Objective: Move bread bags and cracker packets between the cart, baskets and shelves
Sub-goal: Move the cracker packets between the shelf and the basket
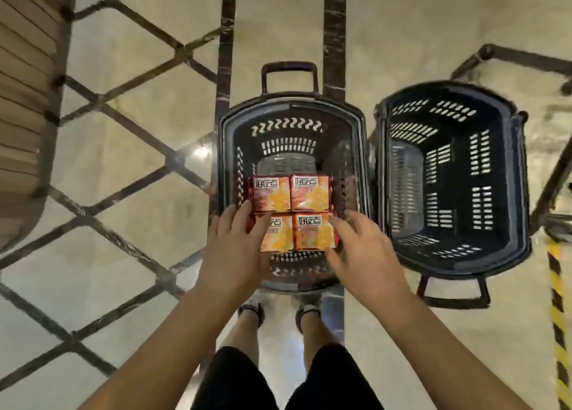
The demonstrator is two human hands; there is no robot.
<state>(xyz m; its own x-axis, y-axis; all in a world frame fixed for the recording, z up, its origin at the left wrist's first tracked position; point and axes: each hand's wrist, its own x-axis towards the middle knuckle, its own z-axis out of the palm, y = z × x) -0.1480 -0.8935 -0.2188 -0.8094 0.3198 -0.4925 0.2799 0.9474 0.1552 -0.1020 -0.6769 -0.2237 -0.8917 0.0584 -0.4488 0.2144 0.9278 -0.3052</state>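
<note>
Left hand (238, 245) and right hand (362, 248), fingers straight and slightly spread, press the four cracker packets (292, 211) from 9 and 3 o'clock, in the opening of the basket (223, 149). I would squeeze evenly, so the block holds together. The empty basket (523, 168) stands at 3 o'clock.

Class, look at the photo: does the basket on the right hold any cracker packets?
No: the right basket shows only its bare slotted floor, and all four cracker packets lie in the middle basket.

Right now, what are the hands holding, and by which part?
Four cracker packets, pressed together as one block: left hand at its left edge, right hand at its right edge. Whether it rests in the basket cannot be told.
</note>
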